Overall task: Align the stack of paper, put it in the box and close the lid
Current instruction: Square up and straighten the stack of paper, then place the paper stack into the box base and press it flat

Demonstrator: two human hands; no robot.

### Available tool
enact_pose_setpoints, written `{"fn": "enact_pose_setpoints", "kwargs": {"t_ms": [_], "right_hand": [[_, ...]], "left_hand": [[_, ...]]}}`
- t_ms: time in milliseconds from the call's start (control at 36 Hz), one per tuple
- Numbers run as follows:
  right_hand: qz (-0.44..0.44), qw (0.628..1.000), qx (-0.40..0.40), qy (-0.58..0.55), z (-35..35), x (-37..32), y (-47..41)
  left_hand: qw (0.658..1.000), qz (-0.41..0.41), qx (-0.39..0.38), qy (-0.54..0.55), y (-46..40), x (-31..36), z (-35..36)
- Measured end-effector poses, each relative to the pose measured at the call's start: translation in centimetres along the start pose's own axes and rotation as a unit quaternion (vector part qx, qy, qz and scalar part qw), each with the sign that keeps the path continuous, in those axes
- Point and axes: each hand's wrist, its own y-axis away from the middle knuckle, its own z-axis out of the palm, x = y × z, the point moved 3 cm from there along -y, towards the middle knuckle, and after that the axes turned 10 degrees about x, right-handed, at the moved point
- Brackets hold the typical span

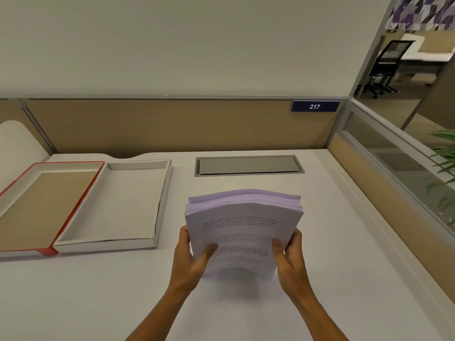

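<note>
White surface [320,242] before us: our left hand [190,260] and right hand [290,257] grip the bowed paper stack [242,227] upright, box [118,205] open, lid [41,205] beside it.

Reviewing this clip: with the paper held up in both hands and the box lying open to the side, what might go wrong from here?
The stack of paper bows upward between the left hand and right hand, and its far edges look fanned; loose sheets might slip out during the carry. If it goes into the open white box tray unsquared, corners may catch the walls. The red-edged lid might then fail to close flat.
</note>
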Motion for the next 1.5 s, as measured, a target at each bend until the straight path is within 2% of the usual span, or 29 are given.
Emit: {"fn": "enact_pose_setpoints", "kwargs": {"t_ms": [194,500,861,1083,1306,1500], "right_hand": [[-0.007,0.999,-0.031,0.004,-0.1,-0.8,-1.0],[0.013,1.0,-0.019,0.017,0.4,0.8,-0.1],[0.003,1.0,-0.004,0.019,0.6,0.2,0.4],[0.073,0.996,-0.029,0.036,0.7,3.2,1.6],[0.062,0.993,-0.049,0.091,0.4,2.8,0.7],[0.059,0.985,-0.067,0.15,0.7,1.6,-1.8]], "left_hand": [[1.0,-0.002,0.008,0.023,-1.2,0.5,0.0],[0.999,-0.027,0.009,0.028,0.9,-1.2,0.9],[0.999,0.016,0.044,0.018,1.1,-0.3,0.4],[0.999,-0.02,0.014,-0.03,2.4,-2.9,0.7],[0.997,-0.014,-0.043,-0.056,1.5,-3.1,0.2],[0.996,-0.041,-0.022,-0.082,-0.9,-2.6,-1.4]]}}
